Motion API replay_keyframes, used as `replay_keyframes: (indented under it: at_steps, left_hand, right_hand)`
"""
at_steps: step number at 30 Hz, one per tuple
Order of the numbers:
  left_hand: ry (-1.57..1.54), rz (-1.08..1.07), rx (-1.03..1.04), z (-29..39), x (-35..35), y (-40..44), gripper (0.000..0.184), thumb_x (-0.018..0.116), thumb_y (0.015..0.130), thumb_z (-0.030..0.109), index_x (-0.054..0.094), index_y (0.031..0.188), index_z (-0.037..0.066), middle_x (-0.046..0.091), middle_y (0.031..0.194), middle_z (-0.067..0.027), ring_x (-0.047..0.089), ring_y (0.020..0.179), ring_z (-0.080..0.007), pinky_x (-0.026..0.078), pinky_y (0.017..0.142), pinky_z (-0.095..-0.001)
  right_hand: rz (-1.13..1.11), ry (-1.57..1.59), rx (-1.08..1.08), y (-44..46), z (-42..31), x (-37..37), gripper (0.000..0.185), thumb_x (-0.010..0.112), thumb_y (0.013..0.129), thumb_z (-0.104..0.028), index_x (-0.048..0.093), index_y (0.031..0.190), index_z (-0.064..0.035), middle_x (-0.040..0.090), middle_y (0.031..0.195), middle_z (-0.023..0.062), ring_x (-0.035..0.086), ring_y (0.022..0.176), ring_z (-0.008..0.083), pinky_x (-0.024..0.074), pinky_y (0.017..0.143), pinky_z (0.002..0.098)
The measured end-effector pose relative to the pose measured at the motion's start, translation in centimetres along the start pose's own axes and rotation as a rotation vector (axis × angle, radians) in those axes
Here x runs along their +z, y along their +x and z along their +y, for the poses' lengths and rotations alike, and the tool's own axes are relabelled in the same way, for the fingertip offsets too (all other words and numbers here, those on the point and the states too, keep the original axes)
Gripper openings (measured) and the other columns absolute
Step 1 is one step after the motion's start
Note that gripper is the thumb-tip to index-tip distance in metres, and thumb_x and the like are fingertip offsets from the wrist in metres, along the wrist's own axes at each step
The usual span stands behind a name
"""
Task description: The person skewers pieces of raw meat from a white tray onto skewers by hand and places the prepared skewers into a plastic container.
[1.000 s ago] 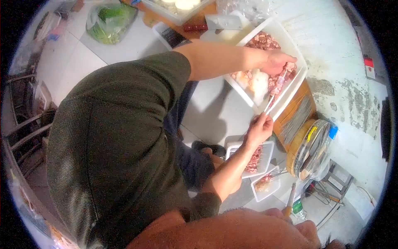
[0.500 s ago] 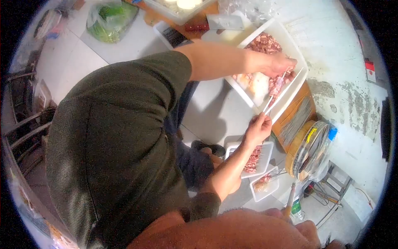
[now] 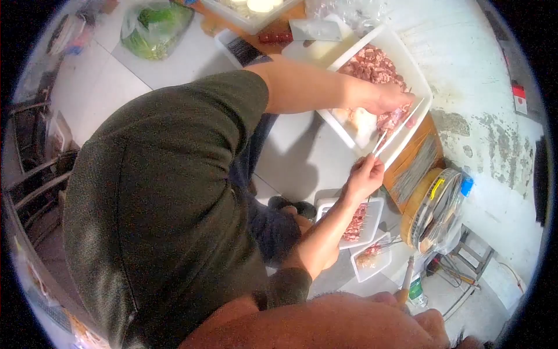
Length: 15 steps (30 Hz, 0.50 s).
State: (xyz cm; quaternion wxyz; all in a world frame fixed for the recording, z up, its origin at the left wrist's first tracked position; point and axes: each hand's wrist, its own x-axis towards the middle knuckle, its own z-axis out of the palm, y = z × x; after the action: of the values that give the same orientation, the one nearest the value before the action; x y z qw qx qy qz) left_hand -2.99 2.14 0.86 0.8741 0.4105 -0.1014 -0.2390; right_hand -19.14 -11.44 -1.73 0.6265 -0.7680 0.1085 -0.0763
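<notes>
My left hand (image 3: 390, 98) is closed over a piece of pale meat in the large white tray (image 3: 419, 71), its fingers bent down beside the chopped red meat (image 3: 372, 63). Below it, my right hand (image 3: 366, 173) pinches the lower ends of thin pale sticks (image 3: 396, 129) that slant up across the tray's right side. Pieces of meat lie along the sticks near my left fingers; whether they are threaded on is unclear. A whitish lump (image 3: 365, 123) rests in the tray's lower part. Under my right forearm, a smaller white tray (image 3: 376, 216) holds skewered meat (image 3: 354, 224).
A cleaver (image 3: 314, 31) lies beyond the tray. Loose thin skewers (image 3: 415, 173) are on the wooden board, beside a round container (image 3: 429, 209). A small white tray (image 3: 372, 269) holds some meat. A bag of greens (image 3: 154, 32) sits at the upper left.
My left hand has shifted slightly down the tray and its fingers have curled lower over the meat. One stick's far end shows more clearly beside it. My right hand has barely moved.
</notes>
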Motion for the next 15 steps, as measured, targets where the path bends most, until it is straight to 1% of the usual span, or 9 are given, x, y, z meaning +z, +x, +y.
replay_keyframes:
  at_steps: [2, 5, 7, 9, 10, 12, 13, 15]
  left_hand:
    - [0.013, -0.008, -0.021, 0.0, 0.1, 0.0, 0.036, 0.041, 0.096, 0.022, 0.062, 0.095, -0.007, 0.068, 0.086, -0.0155, 0.064, 0.082, -0.0238, 0.049, 0.078, -0.0352]
    - [0.048, -0.019, -0.027, 0.0, 0.1, 0.0, 0.036, 0.041, 0.096, 0.023, 0.062, 0.095, -0.006, 0.068, 0.085, -0.0143, 0.063, 0.078, -0.0223, 0.049, 0.074, -0.0346]
    - [0.073, -0.025, -0.023, -0.2, 0.2, 0.1, 0.035, 0.041, 0.096, 0.024, 0.062, 0.095, -0.004, 0.068, 0.084, -0.0135, 0.062, 0.074, -0.0211, 0.05, 0.07, -0.034]
    - [0.097, -0.032, -0.02, -0.5, 0.3, 0.2, 0.035, 0.041, 0.096, 0.024, 0.063, 0.095, -0.003, 0.068, 0.082, -0.0127, 0.061, 0.07, -0.0199, 0.05, 0.067, -0.0335]
    - [0.08, -0.026, -0.015, -0.5, 0.5, -0.1, 0.035, 0.042, 0.097, 0.025, 0.063, 0.096, -0.003, 0.068, 0.082, -0.0126, 0.061, 0.069, -0.0197, 0.05, 0.065, -0.0336]
    - [0.033, -0.022, -0.018, -0.5, 0.7, -0.6, 0.034, 0.043, 0.097, 0.026, 0.062, 0.098, -0.003, 0.068, 0.082, -0.0125, 0.06, 0.067, -0.0197, 0.05, 0.063, -0.0339]
    - [0.002, -0.024, -0.026, -0.5, 0.7, -0.6, 0.034, 0.043, 0.097, 0.026, 0.062, 0.098, -0.003, 0.067, 0.082, -0.0125, 0.06, 0.067, -0.0198, 0.05, 0.063, -0.0341]
    - [-0.09, -0.046, -0.067, -1.2, 0.2, 0.4, 0.034, 0.045, 0.097, 0.026, 0.061, 0.1, -0.003, 0.067, 0.084, -0.013, 0.062, 0.069, -0.0208, 0.051, 0.065, -0.0348]
  right_hand:
    - [0.012, 0.003, 0.002, 0.2, 0.1, 0.0, 0.023, 0.056, 0.095, -0.018, 0.047, 0.079, -0.0049, 0.05, 0.06, 0.0005, 0.042, 0.05, 0.0051, 0.0326, 0.045, 0.0194]
    - [-0.003, -0.022, 0.052, 0.4, 0.3, -0.6, 0.02, 0.058, 0.093, -0.017, 0.054, 0.086, 0.0013, 0.059, 0.069, 0.0059, 0.052, 0.058, 0.0111, 0.0421, 0.052, 0.0238]
    - [0.0, -0.147, -0.072, 1.2, 1.9, -1.2, 0.022, 0.06, 0.09, -0.017, 0.058, 0.095, 0.0044, 0.064, 0.081, 0.0106, 0.059, 0.07, 0.0168, 0.047, 0.062, 0.0287]
    - [0.006, -0.216, -0.101, 1.7, 2.8, -1.8, 0.028, 0.061, 0.087, -0.017, 0.06, 0.104, 0.0056, 0.067, 0.092, 0.0141, 0.062, 0.082, 0.0214, 0.0493, 0.071, 0.0325]
    - [0.009, -0.221, -0.069, 1.8, 2.9, -1.9, 0.031, 0.062, 0.086, -0.017, 0.06, 0.108, 0.0052, 0.067, 0.097, 0.0153, 0.063, 0.087, 0.0231, 0.0491, 0.076, 0.0339]
    - [0.019, -0.207, -0.016, 1.8, 3.0, -1.9, 0.035, 0.063, 0.085, -0.018, 0.06, 0.111, 0.0048, 0.067, 0.102, 0.0164, 0.063, 0.093, 0.025, 0.049, 0.08, 0.0351]
    - [0.026, -0.191, 0.004, 1.8, 2.9, -1.8, 0.035, 0.063, 0.085, -0.019, 0.06, 0.11, 0.0047, 0.067, 0.101, 0.0164, 0.063, 0.092, 0.0252, 0.0491, 0.08, 0.035]
    - [0.028, -0.168, -0.048, 1.8, 2.8, -1.6, 0.023, 0.06, 0.088, -0.017, 0.057, 0.1, 0.0017, 0.062, 0.088, 0.0113, 0.057, 0.078, 0.019, 0.0438, 0.068, 0.0295]
